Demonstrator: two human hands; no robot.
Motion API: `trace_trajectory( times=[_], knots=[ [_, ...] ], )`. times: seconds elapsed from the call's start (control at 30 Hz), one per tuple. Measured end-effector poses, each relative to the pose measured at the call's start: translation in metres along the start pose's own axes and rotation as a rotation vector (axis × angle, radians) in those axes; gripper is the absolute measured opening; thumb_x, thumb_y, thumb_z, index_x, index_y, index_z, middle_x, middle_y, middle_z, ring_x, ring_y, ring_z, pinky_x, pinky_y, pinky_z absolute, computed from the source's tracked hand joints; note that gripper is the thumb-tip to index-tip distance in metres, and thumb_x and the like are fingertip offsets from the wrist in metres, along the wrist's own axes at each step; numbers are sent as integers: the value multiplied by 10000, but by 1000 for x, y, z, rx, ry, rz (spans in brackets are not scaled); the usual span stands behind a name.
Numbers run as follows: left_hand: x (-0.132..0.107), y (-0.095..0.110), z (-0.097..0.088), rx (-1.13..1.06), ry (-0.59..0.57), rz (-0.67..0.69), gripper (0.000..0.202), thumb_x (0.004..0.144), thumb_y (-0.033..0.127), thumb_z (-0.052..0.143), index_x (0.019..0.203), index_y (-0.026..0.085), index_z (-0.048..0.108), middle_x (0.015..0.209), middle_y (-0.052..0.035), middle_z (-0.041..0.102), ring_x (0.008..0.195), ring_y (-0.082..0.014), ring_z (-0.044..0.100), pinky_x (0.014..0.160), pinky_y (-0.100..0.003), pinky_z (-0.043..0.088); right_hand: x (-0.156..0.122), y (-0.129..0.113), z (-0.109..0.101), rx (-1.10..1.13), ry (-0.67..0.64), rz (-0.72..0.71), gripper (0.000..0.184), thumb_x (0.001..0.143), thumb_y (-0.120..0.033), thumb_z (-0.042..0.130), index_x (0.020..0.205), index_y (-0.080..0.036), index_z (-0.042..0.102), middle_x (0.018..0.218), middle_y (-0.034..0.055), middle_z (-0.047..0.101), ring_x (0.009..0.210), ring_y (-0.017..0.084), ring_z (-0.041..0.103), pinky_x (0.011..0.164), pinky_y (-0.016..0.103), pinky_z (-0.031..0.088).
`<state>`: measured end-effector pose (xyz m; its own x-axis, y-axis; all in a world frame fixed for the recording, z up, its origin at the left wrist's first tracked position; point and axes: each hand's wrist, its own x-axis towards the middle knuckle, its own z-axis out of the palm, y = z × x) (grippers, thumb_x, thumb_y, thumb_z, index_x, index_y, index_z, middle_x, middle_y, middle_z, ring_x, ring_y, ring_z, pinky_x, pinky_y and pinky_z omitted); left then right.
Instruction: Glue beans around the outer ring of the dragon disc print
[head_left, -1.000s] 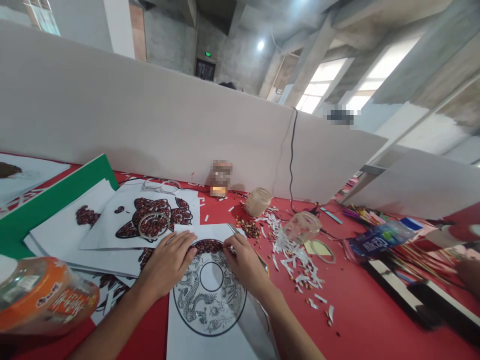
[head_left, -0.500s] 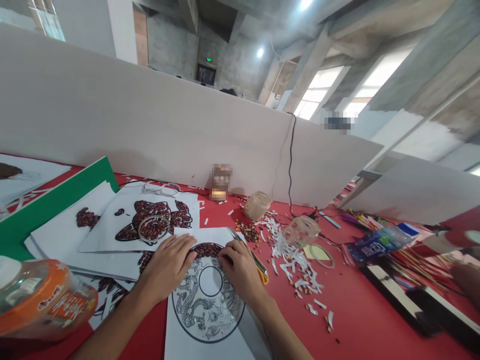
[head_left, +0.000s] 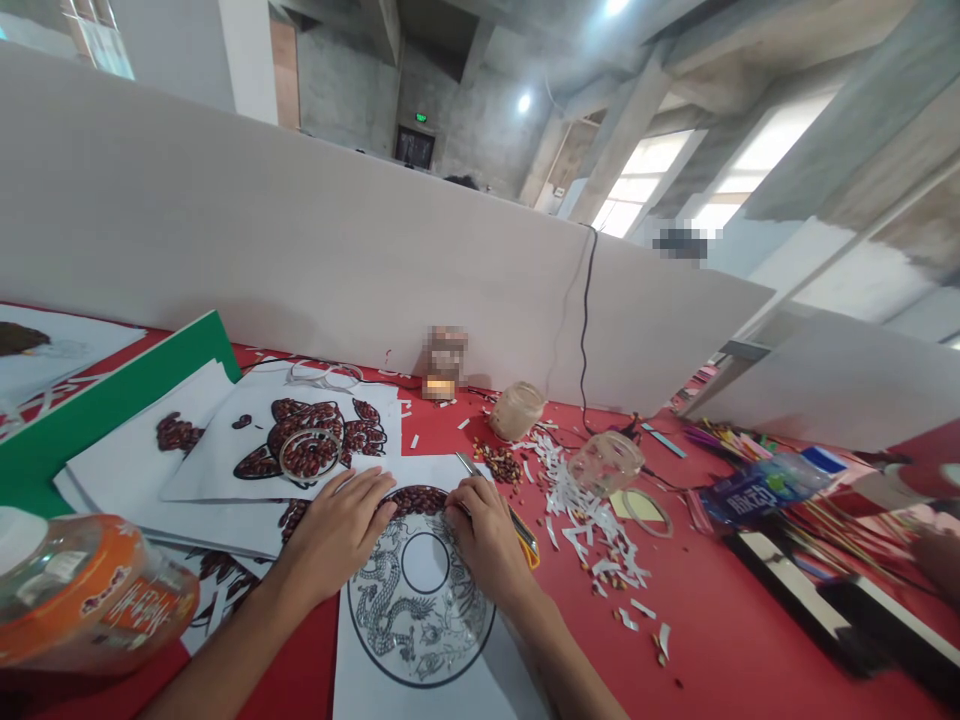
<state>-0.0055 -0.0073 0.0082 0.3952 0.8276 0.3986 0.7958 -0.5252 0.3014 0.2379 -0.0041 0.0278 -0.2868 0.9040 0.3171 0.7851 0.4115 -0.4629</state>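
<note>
head: left hand (head_left: pixel 337 530) on paper (head_left: pixel 420 704)

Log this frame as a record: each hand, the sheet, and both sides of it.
Left hand: fingers on the printed sheet, left of the brown beans
Right hand: fingertips at the beans' right end
Sheet: round dragon print, beans along its top
Left side: bean-covered picture, orange-labelled jar
Right side: paper strips, clear jar, yellow utility knife

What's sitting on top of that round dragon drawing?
Dark red beans line the far edge of the drawing. The left fingers and right fingers cover parts of its rim; whatever lies beneath them is hidden.
</note>
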Motion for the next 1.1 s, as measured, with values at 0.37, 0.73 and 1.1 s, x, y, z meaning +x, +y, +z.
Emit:
trace_trajectory(
  times=[0.37,0.73,1.1],
  knots=[
    [-1,-2,2,0,17,14,357,1067,331,356,1335,202,553,1360,-66,660,1334,-214,546,1137,-466,379,0,-4,3,-32,-10,3,93,927,-150,631,921,-230,679,1047,51,633,1010,231,568,916,394,428],
    [0,-2,2,8,24,13,358,1062,330,364,1326,192,563,1350,-69,666,1316,-217,563,1138,-466,384,-11,-6,-5,-3,118,-81,250,964,-108,494,1056,-222,697,1055,77,633,993,213,591,871,356,477],
    [-1,-2,3,-4,40,25,358,1056,328,366,1326,222,576,1355,-63,663,1314,-225,566,1125,-471,401,-29,-19,-4,-462,-65,-148,362,925,-127,560,1244,-268,659,1351,76,607,1250,285,495,1029,466,392]
  ],
)
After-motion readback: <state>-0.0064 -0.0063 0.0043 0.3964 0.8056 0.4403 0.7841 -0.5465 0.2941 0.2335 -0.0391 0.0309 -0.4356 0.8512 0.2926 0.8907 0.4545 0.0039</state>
